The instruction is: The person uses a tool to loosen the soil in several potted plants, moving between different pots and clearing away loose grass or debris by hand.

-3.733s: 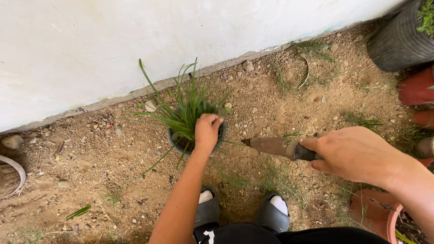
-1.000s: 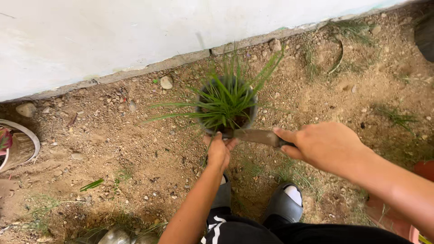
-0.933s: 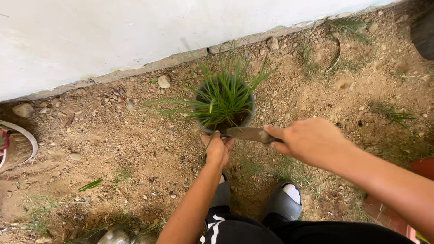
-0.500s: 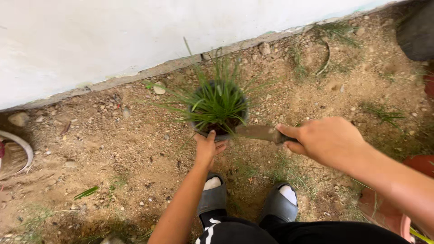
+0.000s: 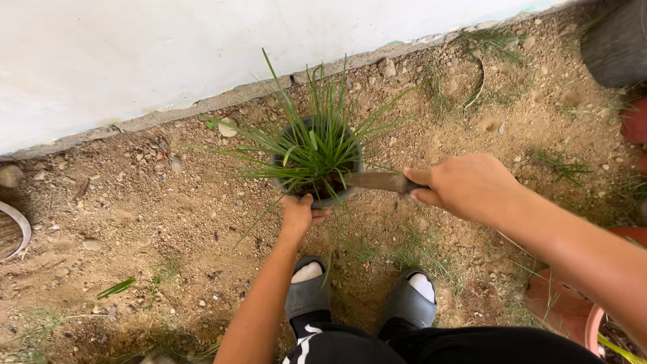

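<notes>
A small dark pot (image 5: pixel 350 193) with a grassy green plant (image 5: pixel 313 138) stands on the dirt near a white wall. My left hand (image 5: pixel 301 215) grips the pot's near rim, thumb over the edge. My right hand (image 5: pixel 465 187) holds the handle of a rusty brown blade (image 5: pixel 372 180). The blade's tip reaches into the pot at its right side, among the leaves.
My two feet in dark slippers (image 5: pixel 309 295) stand just below the pot. Terracotta pots (image 5: pixel 573 307) sit at the lower right, a dark container (image 5: pixel 614 42) at the upper right. A round rim (image 5: pixel 20 229) lies at the left edge. Stones dot the soil.
The blade's tip has moved from beside the pot into its right side. My left hand has risen to clasp the pot's near rim.
</notes>
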